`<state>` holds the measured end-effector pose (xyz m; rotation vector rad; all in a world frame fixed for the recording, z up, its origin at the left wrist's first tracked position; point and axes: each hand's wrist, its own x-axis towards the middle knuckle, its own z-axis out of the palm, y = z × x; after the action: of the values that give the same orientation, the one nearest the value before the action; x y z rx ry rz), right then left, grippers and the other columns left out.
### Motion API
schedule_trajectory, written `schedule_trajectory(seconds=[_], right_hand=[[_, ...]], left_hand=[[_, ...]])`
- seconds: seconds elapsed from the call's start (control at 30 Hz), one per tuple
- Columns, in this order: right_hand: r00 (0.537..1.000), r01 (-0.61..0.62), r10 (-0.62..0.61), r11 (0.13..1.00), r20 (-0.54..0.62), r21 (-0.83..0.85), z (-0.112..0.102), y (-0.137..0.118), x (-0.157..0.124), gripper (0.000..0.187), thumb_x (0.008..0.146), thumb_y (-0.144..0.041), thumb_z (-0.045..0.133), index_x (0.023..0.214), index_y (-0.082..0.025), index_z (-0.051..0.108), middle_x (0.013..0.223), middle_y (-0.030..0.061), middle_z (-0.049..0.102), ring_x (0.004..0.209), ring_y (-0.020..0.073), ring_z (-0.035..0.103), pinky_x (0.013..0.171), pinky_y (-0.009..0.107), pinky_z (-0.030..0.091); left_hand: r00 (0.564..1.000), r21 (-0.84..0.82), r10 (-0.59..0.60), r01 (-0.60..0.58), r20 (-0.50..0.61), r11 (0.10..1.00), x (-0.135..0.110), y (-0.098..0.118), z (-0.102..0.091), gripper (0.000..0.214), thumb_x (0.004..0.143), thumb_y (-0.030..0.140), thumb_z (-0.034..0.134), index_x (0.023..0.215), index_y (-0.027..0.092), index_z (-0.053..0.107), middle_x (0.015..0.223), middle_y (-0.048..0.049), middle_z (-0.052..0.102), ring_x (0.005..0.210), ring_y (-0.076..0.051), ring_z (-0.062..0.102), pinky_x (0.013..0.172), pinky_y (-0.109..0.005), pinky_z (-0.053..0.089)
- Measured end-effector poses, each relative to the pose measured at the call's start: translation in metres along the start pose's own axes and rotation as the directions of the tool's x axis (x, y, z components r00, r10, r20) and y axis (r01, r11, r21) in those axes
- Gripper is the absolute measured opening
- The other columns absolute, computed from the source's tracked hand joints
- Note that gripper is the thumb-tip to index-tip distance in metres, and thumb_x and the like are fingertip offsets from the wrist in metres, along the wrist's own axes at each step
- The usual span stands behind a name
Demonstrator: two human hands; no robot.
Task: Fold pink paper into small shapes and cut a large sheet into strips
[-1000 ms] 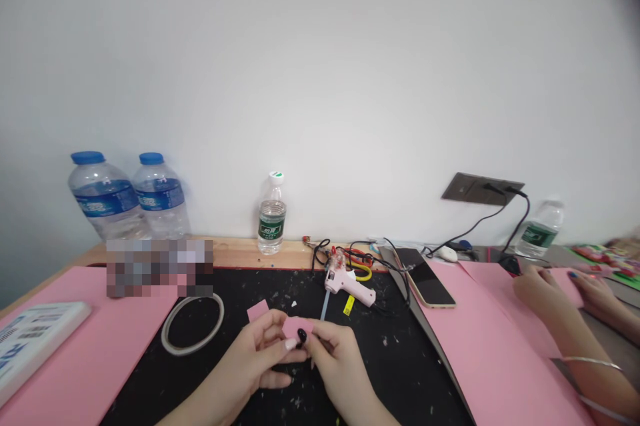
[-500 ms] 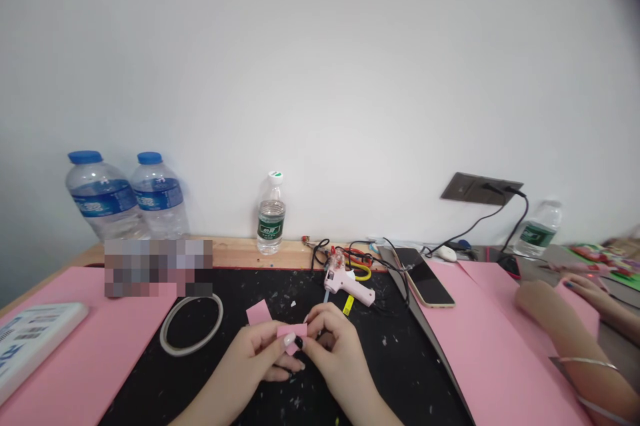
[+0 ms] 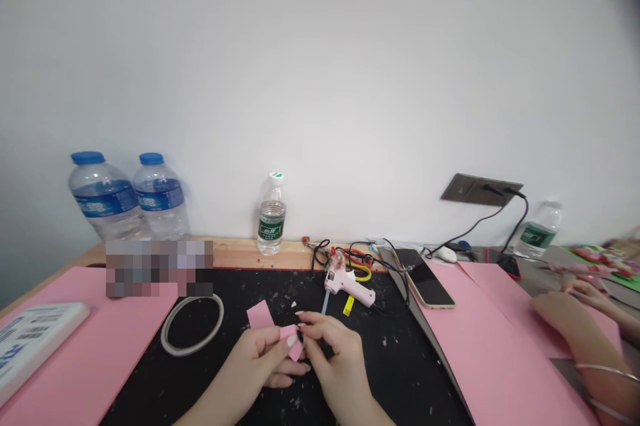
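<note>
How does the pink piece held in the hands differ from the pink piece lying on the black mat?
The held pink piece is raised between the left hand and right hand, while the loose pink piece lies flat on the black mat. Fingers hide part of the held piece; the loose piece shows almost whole. Both are the same pink.

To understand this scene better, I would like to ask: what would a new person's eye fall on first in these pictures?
The eye goes first to the left hand and right hand, which pinch a small pink piece between them at the middle of a black mat. Just beyond them lies a pink hot glue gun, and wide pink sheets stretch out on both sides of the mat.
</note>
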<state>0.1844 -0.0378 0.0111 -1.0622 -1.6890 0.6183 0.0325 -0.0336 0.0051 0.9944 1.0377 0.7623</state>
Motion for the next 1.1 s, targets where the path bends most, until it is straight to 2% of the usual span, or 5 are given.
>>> schedule_trajectory(seconds=[0.17, 0.5, 0.67, 0.8, 1.1], right_hand=[[0.974, 0.214, -0.196, 0.961, 0.113, -0.176, -0.004, 0.000, -0.002, 0.030, 0.078, -0.005, 0.049, 0.099, -0.019, 0.064, 0.109, 0.0095, 0.063, 0.093, 0.0184, 0.060, 0.081, 0.029, 0.048], [0.921, 0.211, -0.150, 0.968, 0.359, -0.136, -0.012, -0.015, 0.002, 0.056, 0.071, 0.001, 0.040, 0.121, -0.022, 0.050, 0.132, 0.0065, 0.044, 0.110, 0.0211, 0.048, 0.094, 0.036, 0.039], [0.967, 0.082, -0.061, 0.994, 0.249, -0.075, -0.010, -0.007, 0.001, 0.044, 0.076, -0.001, 0.038, 0.108, -0.022, 0.059, 0.121, 0.0072, 0.054, 0.107, 0.0195, 0.051, 0.092, 0.034, 0.039], [0.976, -0.096, 0.106, 0.994, 0.190, -0.060, -0.011, -0.005, 0.004, 0.021, 0.077, -0.006, 0.044, 0.087, -0.018, 0.059, 0.088, 0.0040, 0.061, 0.078, 0.0148, 0.056, 0.065, 0.022, 0.044], [0.903, -0.069, 0.097, 0.994, 0.419, -0.083, -0.011, -0.013, 0.006, 0.020, 0.079, -0.007, 0.039, 0.063, -0.018, 0.041, 0.058, -0.0060, 0.039, 0.053, 0.0082, 0.037, 0.050, 0.019, 0.028]], left_hand=[[1.000, -0.062, -0.004, 0.002, -0.030, 0.998, 0.002, -0.003, -0.003, 0.038, 0.067, 0.051, 0.062, 0.077, 0.015, 0.065, 0.080, -0.0057, 0.072, 0.075, -0.020, 0.069, 0.057, -0.019, 0.051], [0.997, -0.024, 0.016, -0.018, -0.081, 1.000, -0.001, 0.004, -0.004, 0.038, 0.066, 0.050, 0.064, 0.080, 0.014, 0.065, 0.075, -0.0045, 0.072, 0.069, -0.016, 0.068, 0.057, -0.018, 0.050], [0.999, 0.007, 0.028, -0.028, -0.045, 1.000, -0.001, 0.003, -0.005, 0.035, 0.070, 0.047, 0.061, 0.081, 0.015, 0.065, 0.081, -0.0051, 0.072, 0.070, -0.015, 0.068, 0.057, -0.017, 0.049], [1.000, 0.072, 0.020, -0.020, 0.008, 0.997, -0.001, 0.003, -0.003, 0.030, 0.073, 0.042, 0.060, 0.080, 0.014, 0.066, 0.079, -0.0055, 0.072, 0.065, -0.015, 0.069, 0.052, -0.016, 0.047], [0.988, 0.150, -0.037, 0.014, 0.153, 0.989, -0.007, 0.002, 0.005, 0.027, 0.068, 0.038, 0.064, 0.064, 0.011, 0.066, 0.065, -0.0068, 0.072, 0.056, -0.017, 0.068, 0.044, -0.016, 0.043]])
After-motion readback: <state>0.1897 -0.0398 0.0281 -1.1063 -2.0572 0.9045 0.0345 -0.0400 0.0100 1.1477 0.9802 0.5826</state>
